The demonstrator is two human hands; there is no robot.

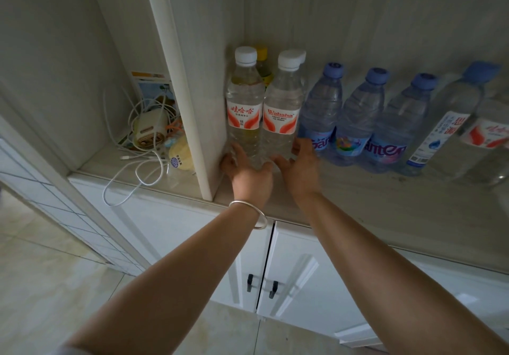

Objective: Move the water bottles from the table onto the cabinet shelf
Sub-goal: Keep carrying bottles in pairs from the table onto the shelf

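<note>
Here my left hand (pixel 242 167) and right hand (pixel 297 161), fingers spread, touch two full bottles (pixel 243 106) low down: heavy, smooth, thin-walled; grip mid-body.

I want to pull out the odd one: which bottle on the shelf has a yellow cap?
The yellow-capped bottle, mostly hidden in the back row behind the two white-capped Wahaha bottles at the left end; every other cap is white or blue.

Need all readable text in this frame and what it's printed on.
"娃哈哈": red-and-white label of the left white-capped bottle.
"Wahaha": label of the second white-capped bottle; the smaller lines under it are too small to read.
"anten": partial, on a blue-capped bottle; the neighbouring blue labels are cut off or blurred.
Tall bottle: Chinese label too blurred to read.
</note>
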